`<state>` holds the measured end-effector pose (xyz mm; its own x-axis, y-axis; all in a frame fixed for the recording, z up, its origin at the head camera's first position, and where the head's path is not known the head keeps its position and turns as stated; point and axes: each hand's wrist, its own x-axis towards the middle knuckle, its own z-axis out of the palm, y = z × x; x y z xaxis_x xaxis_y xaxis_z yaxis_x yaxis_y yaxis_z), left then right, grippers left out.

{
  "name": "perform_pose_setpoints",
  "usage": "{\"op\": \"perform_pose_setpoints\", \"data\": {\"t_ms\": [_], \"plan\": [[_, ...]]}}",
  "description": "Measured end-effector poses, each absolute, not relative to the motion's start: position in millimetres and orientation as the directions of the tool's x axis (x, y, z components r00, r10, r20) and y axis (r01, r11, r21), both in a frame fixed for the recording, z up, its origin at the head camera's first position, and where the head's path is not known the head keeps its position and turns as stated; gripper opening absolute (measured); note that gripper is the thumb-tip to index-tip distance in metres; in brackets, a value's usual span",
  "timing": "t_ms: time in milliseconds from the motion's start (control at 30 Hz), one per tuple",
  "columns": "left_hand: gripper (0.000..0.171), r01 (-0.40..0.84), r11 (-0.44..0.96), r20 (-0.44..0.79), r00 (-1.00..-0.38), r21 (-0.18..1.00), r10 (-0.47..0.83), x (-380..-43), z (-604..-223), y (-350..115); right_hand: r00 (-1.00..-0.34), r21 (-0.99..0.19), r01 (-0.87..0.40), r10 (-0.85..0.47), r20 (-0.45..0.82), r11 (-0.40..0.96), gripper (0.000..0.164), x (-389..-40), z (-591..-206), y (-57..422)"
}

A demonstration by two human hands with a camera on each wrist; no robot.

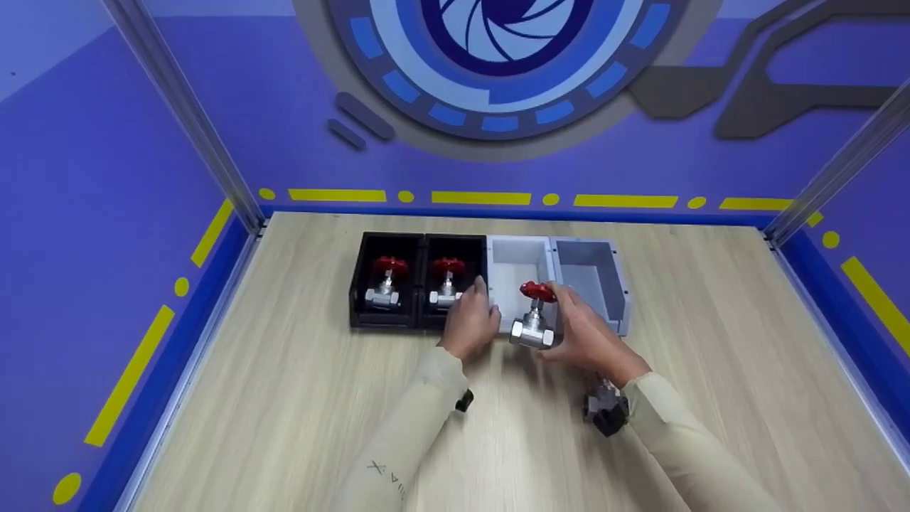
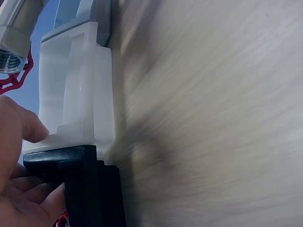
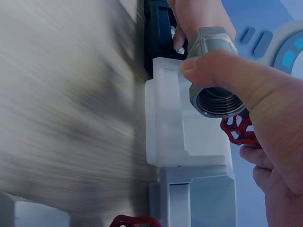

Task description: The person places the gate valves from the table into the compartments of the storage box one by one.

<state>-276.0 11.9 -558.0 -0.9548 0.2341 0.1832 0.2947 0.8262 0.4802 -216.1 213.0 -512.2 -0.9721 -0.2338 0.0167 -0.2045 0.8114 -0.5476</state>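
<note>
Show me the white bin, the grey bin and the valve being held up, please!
White bin (image 1: 513, 279): head view, on its inside floor.
Grey bin (image 1: 584, 284): head view, on its inside floor.
Held valve (image 1: 532, 332): head view, on its silver body.

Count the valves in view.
4 valves: one in the left black bin, one in the right black bin, one in the right hand, one on the table, partly hidden.

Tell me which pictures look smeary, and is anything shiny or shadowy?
Head view: mostly clear, with bright shine on the held valve; left wrist view: the tabletop is streaky and smeared, with soft dark shadows; right wrist view: streaky tabletop and soft shadows too, but the valve is sharper.
</note>
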Motion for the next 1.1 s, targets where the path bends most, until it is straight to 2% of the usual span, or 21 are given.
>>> {"op": "perform_pose_setpoints", "data": {"t_ms": [467,700,1100], "plan": [[0.064,0.287,0.821,0.15,-0.958,0.493,0.245,-277,-554,12,-0.972,-0.563,-0.166,-0.231,-0.047,0.809,0.129,-243,-504,213],[0.06,0.298,0.815,0.172,-0.954,0.496,0.244,-277,-556,11,-0.97,-0.565,-0.156,-0.234,-0.067,0.81,0.124,-253,-505,213],[0.062,0.32,0.807,0.192,-0.947,0.497,0.257,-276,-557,10,-0.96,-0.5,-0.18,-0.263,-0.1,0.847,0.121,-267,-503,211]]}}
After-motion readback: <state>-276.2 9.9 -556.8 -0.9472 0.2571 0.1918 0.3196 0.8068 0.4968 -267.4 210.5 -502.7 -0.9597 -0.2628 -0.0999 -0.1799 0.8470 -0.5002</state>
